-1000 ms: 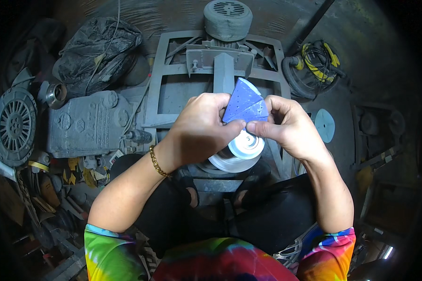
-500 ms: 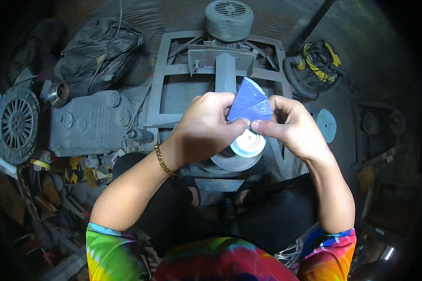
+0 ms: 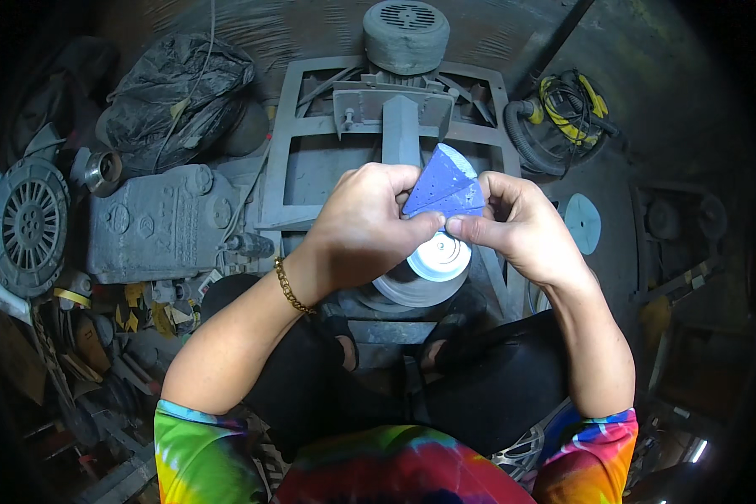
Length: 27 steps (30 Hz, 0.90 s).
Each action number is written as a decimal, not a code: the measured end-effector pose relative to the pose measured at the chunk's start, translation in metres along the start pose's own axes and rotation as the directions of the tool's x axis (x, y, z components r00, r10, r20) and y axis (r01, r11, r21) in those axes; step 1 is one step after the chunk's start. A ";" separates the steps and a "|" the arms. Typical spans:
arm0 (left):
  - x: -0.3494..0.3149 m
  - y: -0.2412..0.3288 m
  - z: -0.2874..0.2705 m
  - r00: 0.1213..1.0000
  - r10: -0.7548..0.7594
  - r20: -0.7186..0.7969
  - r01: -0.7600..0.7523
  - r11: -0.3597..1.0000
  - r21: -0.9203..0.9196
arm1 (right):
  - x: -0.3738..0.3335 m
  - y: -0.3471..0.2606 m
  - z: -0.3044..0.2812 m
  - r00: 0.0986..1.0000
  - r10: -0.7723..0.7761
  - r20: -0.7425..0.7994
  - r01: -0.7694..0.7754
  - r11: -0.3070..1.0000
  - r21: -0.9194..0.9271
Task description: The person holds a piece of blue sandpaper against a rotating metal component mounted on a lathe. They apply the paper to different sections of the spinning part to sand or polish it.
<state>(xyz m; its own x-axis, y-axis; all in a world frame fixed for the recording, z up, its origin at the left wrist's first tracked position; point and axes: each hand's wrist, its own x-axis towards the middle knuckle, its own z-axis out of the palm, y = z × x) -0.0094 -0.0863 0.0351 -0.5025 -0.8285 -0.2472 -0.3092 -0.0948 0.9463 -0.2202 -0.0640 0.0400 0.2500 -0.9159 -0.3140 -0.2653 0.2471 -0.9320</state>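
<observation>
Between my hands is a blue sheet dotted with small holes and folded into a wedge; it looks like a sanding disc. A pale strip shows along its upper edge. My left hand, below a gold chain bracelet, pinches its lower left side with thumb and fingers. On its lower right side, my right hand closes thumb and fingers, the fingertips partly behind the sheet. Just below hangs no grip: a round white pad sits over a wider grey wheel, partly covered by my left hand.
Beyond my hands stands a grey metal frame with a motor. A dusty engine cover and ribbed wheel lie left, near a black plastic bag. Right are a yellow-black vacuum and pale round disc.
The folded blue sheet sits slightly lower and a little further left, its creased flaps at a slightly different angle. Both hands keep their pinch. The background has shifted slightly.
</observation>
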 end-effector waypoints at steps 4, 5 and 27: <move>0.001 -0.001 0.000 1.000 0.022 0.008 -0.022 0.999 -0.035 | 0.000 0.001 -0.001 1.000 -0.018 -0.010 0.017 1.000 -0.025; 0.001 0.003 -0.001 1.000 0.002 0.010 -0.002 1.000 0.014 | 0.000 0.002 -0.002 1.000 -0.021 -0.014 0.020 0.999 -0.036; 0.009 0.001 -0.009 0.998 0.029 0.063 -0.020 0.988 -0.150 | -0.012 -0.008 -0.004 0.992 -0.086 -0.092 0.100 0.983 0.155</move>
<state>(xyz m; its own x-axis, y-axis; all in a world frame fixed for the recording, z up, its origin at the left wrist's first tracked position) -0.0071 -0.0988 0.0362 -0.5609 -0.7947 -0.2318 -0.1745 -0.1601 0.9715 -0.2250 -0.0559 0.0519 0.1855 -0.9589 -0.2147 -0.0918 0.2006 -0.9754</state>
